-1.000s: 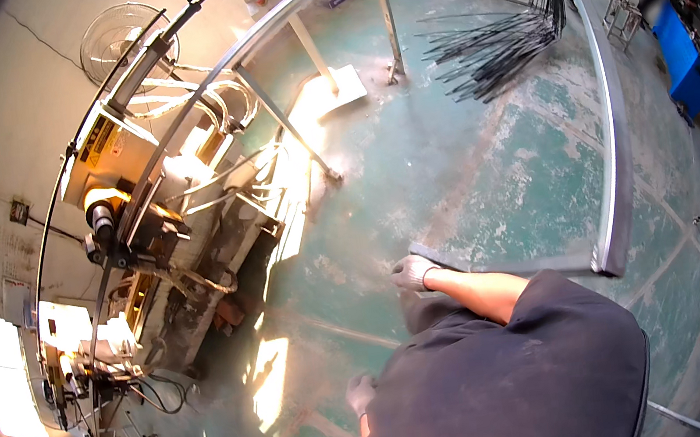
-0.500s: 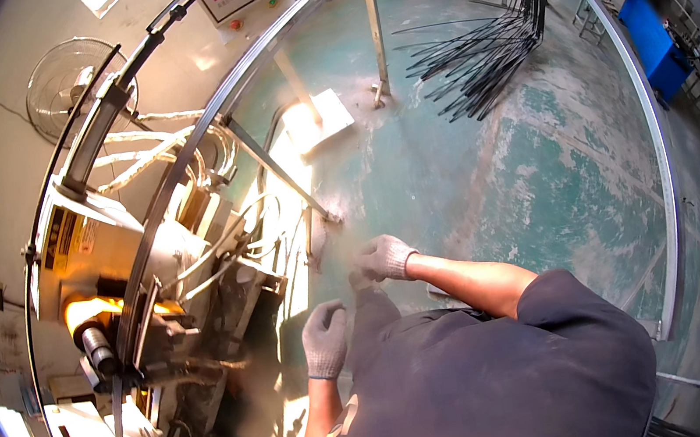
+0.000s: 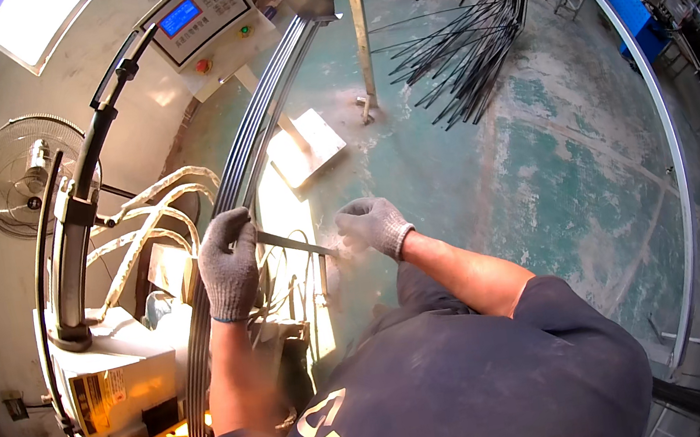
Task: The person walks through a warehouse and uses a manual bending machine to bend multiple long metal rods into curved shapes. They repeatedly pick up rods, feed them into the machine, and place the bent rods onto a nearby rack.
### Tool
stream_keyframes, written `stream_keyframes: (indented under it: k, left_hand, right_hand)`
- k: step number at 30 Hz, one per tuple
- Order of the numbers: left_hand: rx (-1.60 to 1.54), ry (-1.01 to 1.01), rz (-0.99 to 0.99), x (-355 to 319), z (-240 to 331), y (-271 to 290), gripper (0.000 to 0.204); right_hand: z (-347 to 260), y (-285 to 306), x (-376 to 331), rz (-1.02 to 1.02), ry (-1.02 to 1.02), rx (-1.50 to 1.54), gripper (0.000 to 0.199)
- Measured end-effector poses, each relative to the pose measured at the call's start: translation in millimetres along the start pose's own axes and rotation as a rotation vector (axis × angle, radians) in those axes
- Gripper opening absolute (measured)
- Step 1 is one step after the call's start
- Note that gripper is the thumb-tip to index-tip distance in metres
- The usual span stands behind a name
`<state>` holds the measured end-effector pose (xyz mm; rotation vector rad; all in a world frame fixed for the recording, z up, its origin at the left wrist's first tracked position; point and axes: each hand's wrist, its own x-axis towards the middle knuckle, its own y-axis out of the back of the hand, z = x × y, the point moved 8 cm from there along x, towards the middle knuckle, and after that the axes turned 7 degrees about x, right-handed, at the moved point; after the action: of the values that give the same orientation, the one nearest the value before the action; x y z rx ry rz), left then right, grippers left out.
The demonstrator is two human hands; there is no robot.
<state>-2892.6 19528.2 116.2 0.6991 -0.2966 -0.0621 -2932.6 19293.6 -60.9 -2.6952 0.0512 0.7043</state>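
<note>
A thin grey metal strip (image 3: 296,244) is now held at both ends over the long curved bundle of dark steel rails (image 3: 249,157): the grey-gloved left hand (image 3: 228,265), closed round one end beside the rails, the grey-gloved right hand (image 3: 373,224), pinched shut on the other. Half a second ago both hands were empty and lower, so a grasp has evidently just been made. Beyond the rails stands a grey control panel (image 3: 199,13).

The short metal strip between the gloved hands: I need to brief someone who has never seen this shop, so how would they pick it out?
Start at the long curved rail of stacked dark strips that arcs down from the control panel. Beside it, the left hand and the right hand, both in grey gloves, hold a short metal strip between them. Unlike the black rods piled on the floor, it is single, flat and lifted.
</note>
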Motion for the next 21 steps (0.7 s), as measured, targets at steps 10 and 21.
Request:
stream_keyframes:
  k: [10,21]
  left_hand:
    - [-0.022,0.462,-0.271,238,-122,-79,0.04]
    - [-0.314,0.843,-0.6,326,-129,-185,0.025]
  right_hand:
    - [-176,-7,217,0.037,0.01,0.007,0.038]
    - [-240,18,326,0.093,-0.135,-0.005,0.039]
